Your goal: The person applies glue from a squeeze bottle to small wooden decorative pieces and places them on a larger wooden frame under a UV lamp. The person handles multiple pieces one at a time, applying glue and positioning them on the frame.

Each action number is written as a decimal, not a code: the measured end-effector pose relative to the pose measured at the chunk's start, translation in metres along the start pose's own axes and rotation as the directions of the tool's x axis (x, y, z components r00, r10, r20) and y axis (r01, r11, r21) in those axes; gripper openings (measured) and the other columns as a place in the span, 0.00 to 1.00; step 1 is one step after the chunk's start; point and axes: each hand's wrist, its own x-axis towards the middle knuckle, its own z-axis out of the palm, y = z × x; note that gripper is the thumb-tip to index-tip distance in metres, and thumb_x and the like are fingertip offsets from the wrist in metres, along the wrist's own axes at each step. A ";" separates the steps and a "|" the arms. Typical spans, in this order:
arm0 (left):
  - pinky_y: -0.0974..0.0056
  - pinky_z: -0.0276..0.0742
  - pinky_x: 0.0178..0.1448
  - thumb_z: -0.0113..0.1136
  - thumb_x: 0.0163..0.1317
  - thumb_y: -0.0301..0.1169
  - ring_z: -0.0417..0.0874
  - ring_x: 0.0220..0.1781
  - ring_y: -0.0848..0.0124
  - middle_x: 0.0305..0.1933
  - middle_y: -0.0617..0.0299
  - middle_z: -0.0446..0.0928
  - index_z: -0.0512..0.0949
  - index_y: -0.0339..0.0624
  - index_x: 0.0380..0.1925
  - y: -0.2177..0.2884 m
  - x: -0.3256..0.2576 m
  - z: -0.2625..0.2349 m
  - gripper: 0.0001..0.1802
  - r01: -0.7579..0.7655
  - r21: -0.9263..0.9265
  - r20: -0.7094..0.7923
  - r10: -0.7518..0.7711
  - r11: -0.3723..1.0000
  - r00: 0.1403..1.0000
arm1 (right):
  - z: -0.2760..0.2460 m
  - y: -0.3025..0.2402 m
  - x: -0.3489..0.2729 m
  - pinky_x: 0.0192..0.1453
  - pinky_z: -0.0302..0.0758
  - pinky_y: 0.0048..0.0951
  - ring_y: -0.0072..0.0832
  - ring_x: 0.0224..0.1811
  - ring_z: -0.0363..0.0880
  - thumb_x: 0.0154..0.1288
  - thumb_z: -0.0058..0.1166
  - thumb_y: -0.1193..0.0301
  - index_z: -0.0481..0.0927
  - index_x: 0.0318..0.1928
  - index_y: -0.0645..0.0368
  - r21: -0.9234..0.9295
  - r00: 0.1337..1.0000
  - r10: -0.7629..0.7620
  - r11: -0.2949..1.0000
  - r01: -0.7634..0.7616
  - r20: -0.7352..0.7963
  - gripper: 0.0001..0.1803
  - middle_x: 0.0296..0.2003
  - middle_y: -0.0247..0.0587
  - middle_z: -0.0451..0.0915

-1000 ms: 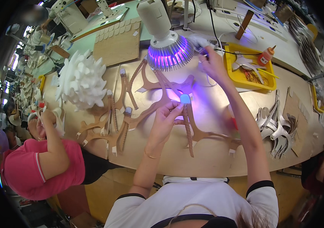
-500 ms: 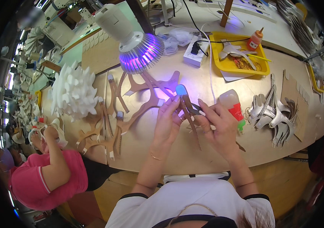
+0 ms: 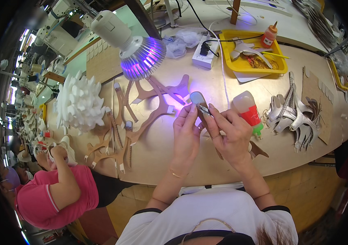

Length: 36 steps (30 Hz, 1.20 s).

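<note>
Above the table, my left hand (image 3: 186, 128) pinches a brown strap piece (image 3: 202, 118) below its rounded, pale tip (image 3: 197, 98). From the other side my right hand (image 3: 232, 132) closes on the same piece, its fingertips by a shiny silver bit (image 3: 203, 109) lying across it. Whether that bit is part of the strap, I cannot tell. A brown end (image 3: 259, 150) shows beyond my right hand. Left of my hands lie several brown branched strap pieces (image 3: 148, 122) with white-tipped ends. A lamp (image 3: 143, 57) with a ribbed metal head glows purple over them.
Right of my hands lies a squeeze bottle (image 3: 247, 107) with a green cap, then a pile of silver straps (image 3: 290, 116). Farther back are a yellow tray (image 3: 227, 55), an orange-red bottle (image 3: 269, 36) and a power strip (image 3: 205, 53). White foam-like pieces (image 3: 79, 104) and a co-worker in pink (image 3: 55, 196) are left.
My hands have come closer together on the strap, and the right fingertips have moved up toward its tip. The tip has lost its blue glow, and the silver bit now shows.
</note>
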 end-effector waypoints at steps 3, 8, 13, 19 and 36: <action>0.70 0.75 0.43 0.51 0.70 0.31 0.76 0.41 0.80 0.42 0.66 0.78 0.74 0.42 0.43 -0.002 -0.002 0.006 0.07 -0.070 0.121 -0.017 0.072 0.990 0.997 | 0.004 0.002 -0.001 0.21 0.66 0.25 0.25 0.18 0.70 0.57 0.64 0.71 0.85 0.45 0.59 0.033 0.999 0.001 0.999 0.000 -0.036 0.14 0.21 0.35 0.73; 0.72 0.75 0.42 0.51 0.70 0.31 0.76 0.40 0.81 0.41 0.65 0.78 0.74 0.41 0.41 -0.002 -0.006 0.012 0.06 -0.133 0.116 0.027 0.131 0.984 0.991 | 0.016 0.006 -0.003 0.19 0.64 0.26 0.24 0.16 0.70 0.56 0.65 0.69 0.85 0.43 0.58 0.183 0.989 0.064 0.982 -0.039 -0.133 0.14 0.20 0.33 0.74; 0.74 0.75 0.41 0.51 0.70 0.32 0.77 0.40 0.81 0.41 0.66 0.78 0.74 0.42 0.41 -0.002 -0.008 0.017 0.06 -0.165 0.139 0.033 0.162 0.976 0.986 | 0.019 0.007 -0.005 0.19 0.63 0.26 0.25 0.16 0.69 0.56 0.65 0.71 0.85 0.43 0.59 0.197 0.984 0.051 0.980 -0.017 -0.173 0.13 0.20 0.34 0.75; 0.73 0.76 0.41 0.51 0.70 0.32 0.78 0.39 0.81 0.39 0.65 0.78 0.74 0.40 0.42 -0.002 -0.010 0.019 0.08 -0.186 0.175 0.046 0.181 0.967 0.983 | 0.021 0.012 -0.009 0.18 0.60 0.26 0.24 0.14 0.65 0.56 0.64 0.72 0.85 0.45 0.58 0.189 0.975 0.016 0.982 0.027 -0.219 0.14 0.17 0.33 0.72; 0.73 0.74 0.36 0.50 0.70 0.29 0.76 0.32 0.81 0.32 0.64 0.77 0.73 0.34 0.42 -0.014 -0.005 0.015 0.08 -0.249 0.221 0.018 0.251 0.943 0.968 | 0.016 0.018 0.002 0.19 0.62 0.28 0.29 0.13 0.67 0.58 0.65 0.66 0.79 0.31 0.58 0.160 0.982 -0.015 0.986 0.046 -0.187 0.10 0.15 0.35 0.72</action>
